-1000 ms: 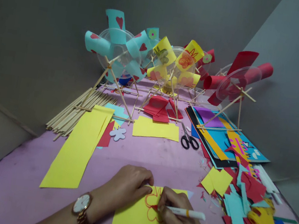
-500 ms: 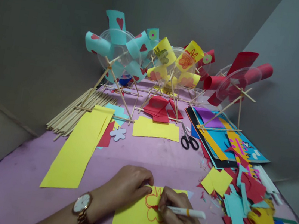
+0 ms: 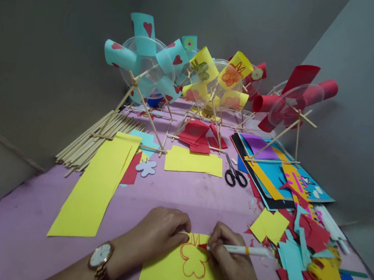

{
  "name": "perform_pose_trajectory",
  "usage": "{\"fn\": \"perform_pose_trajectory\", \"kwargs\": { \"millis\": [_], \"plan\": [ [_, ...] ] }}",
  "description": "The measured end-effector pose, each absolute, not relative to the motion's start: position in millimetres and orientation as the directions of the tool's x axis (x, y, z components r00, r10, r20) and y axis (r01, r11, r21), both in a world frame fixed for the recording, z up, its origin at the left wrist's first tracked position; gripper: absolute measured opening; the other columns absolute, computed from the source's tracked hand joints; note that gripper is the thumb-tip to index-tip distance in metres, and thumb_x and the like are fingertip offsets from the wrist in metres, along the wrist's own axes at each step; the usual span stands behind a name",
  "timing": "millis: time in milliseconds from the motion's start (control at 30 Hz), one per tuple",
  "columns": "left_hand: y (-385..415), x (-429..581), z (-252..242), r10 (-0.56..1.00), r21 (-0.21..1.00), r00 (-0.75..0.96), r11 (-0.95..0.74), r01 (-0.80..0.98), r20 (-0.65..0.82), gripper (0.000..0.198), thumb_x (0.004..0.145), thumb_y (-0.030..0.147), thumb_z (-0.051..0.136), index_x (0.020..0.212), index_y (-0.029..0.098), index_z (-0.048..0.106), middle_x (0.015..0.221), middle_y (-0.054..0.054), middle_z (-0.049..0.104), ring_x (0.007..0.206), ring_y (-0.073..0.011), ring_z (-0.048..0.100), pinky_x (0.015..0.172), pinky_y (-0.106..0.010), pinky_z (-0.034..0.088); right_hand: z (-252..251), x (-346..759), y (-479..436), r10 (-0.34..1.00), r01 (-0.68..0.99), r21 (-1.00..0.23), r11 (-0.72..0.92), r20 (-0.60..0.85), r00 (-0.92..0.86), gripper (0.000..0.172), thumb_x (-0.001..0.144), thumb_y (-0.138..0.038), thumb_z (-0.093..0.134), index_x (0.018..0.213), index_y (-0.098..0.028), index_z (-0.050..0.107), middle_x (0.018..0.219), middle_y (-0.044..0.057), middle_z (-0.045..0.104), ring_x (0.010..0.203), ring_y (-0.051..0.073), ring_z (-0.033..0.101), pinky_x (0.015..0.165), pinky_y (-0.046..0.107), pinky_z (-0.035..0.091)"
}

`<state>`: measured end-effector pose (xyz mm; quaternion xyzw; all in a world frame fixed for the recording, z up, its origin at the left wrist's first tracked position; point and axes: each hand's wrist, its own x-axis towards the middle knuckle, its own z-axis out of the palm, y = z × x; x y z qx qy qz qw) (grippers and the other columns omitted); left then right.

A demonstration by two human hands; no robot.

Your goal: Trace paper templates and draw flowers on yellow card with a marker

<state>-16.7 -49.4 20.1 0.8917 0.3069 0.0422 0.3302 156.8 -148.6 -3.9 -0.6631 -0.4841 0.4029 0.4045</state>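
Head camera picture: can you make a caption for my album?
Left hand on the yellow paper, right hand holding a marker over a red butterfly drawing, pinwheels standing behind.

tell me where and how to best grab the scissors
Probably by the black handle loops, coming from the near side: the scissors lie with their loops toward the camera and their blades pointing away.
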Motion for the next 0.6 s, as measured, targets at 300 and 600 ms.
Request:
{"fn": "perform_pose_trajectory", "kwargs": {
  "millis": [300,600],
  "plan": [
    [-49.0,-16.7,18.8,0.575,0.614,0.810,-0.599,0.514,-0.117,0.008,0.079,0.016,0.059,0.081,0.019,0.066,0.065,0.004,0.060,0.057,-0.0108,0.050,0.053,-0.021,0.030,0.6,154.5,-152.6,0.978,0.479,-0.856,-0.194,-0.134,0.157,0.016,0.078,-0.025,0.044,0.064,-0.021,0.051,0.062,-0.001,0.052,0.068,0.019,0.049,0.060,0.027,0.034],
    [-48.5,-16.9,17.2,0.574,0.620,0.812,-0.600,0.506,-0.107,0.008,0.079,0.016,0.059,0.081,0.019,0.066,0.065,0.004,0.060,0.057,-0.0108,0.049,0.053,-0.021,0.031,4.5,153.8,-152.7,0.981,0.554,-0.810,-0.193,-0.168,0.096,0.019,0.082,-0.028,0.035,0.069,-0.021,0.047,0.067,0.001,0.050,0.072,0.021,0.048,0.064,0.030,0.033]
  ]
}}
